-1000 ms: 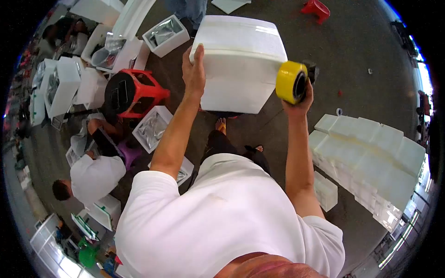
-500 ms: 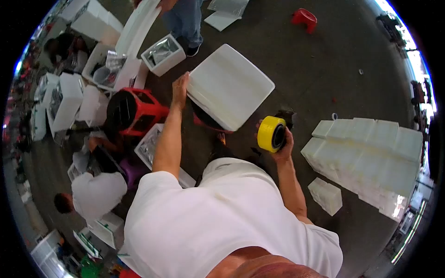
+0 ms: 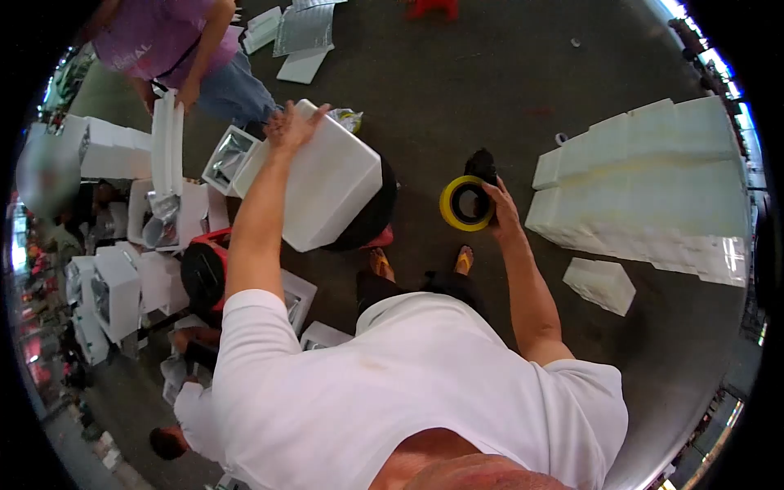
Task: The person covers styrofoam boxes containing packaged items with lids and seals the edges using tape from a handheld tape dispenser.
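Observation:
My left hand (image 3: 294,129) grips the upper edge of a white foam box (image 3: 333,184), which is tilted and rests over a round black stool top (image 3: 369,214). In my right hand (image 3: 500,206) is a tape dispenser with a yellow roll of tape (image 3: 454,204), its dark end (image 3: 482,166) pointing away from me. The roll is to the right of the box, apart from it.
Stacked white boxes (image 3: 637,180) stand at the right, with a single box (image 3: 599,284) below them. A red stool (image 3: 214,269) and open foam boxes (image 3: 231,158) are at the left. One person (image 3: 175,49) stands upper left; another (image 3: 196,416) sits lower left.
The foam box has turned and shifted left with my left hand on it. The tape roll has moved slightly left and now faces upward. More of the standing person shows.

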